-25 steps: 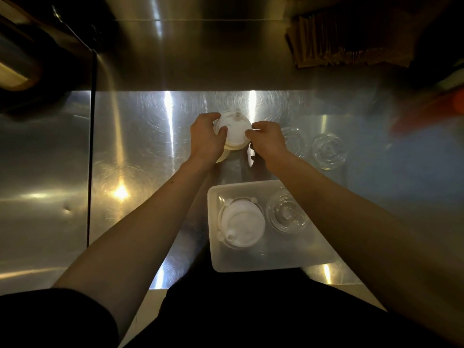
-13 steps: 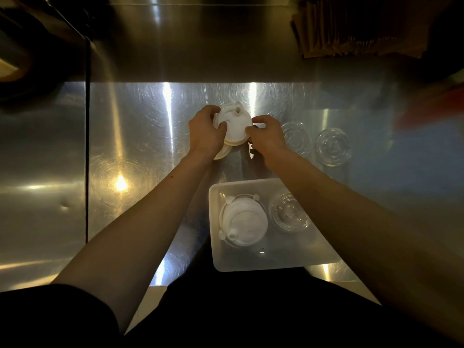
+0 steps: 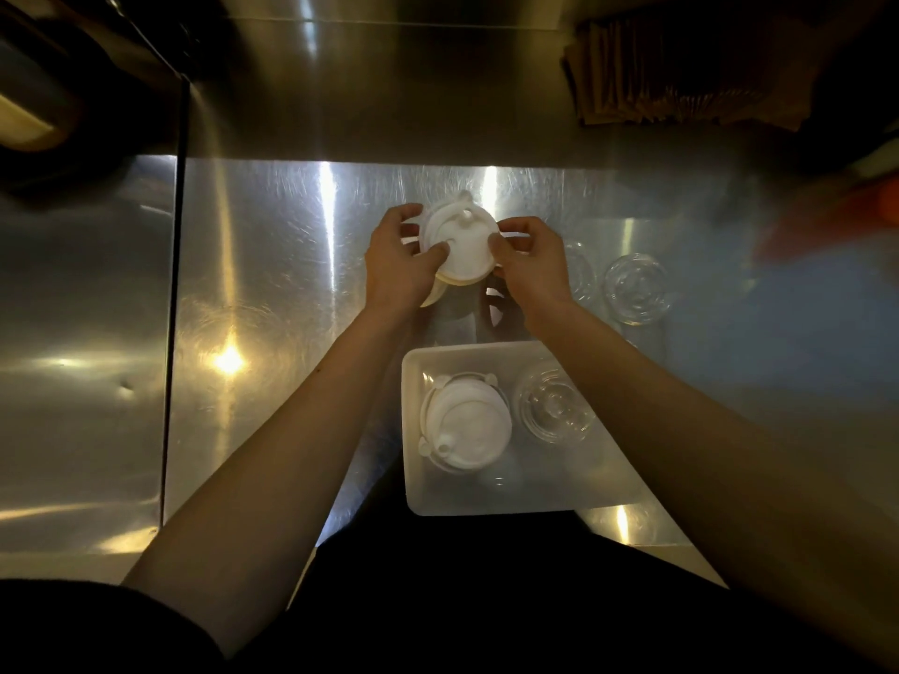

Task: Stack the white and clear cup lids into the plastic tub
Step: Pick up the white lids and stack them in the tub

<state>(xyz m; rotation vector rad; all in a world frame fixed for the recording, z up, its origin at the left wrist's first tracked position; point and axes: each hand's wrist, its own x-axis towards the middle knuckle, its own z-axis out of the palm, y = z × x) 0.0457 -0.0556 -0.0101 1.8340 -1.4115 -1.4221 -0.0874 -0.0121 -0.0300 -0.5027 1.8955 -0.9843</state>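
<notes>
A stack of white cup lids (image 3: 462, 245) stands on the steel counter beyond the plastic tub (image 3: 413, 474). My left hand (image 3: 396, 265) grips its left side and my right hand (image 3: 528, 265) grips its right side, thumbs on the top lid. Inside the tub a stack of white lids (image 3: 467, 423) sits on the left and a stack of clear lids (image 3: 554, 406) on the right. Two more clear lids lie on the counter to the right: one (image 3: 637, 287) in full view, the other (image 3: 581, 272) partly hidden by my right hand.
The steel counter (image 3: 272, 294) has a dark seam (image 3: 172, 333) on the left. A steel backsplash rises behind. A stack of brown paper items (image 3: 681, 70) sits at the back right. Something orange and blurred (image 3: 827, 221) lies at the right edge.
Both hands have shifted their grip on the white lid stack, fingers spreading wider around it. The stack stays at the same spot on the counter.
</notes>
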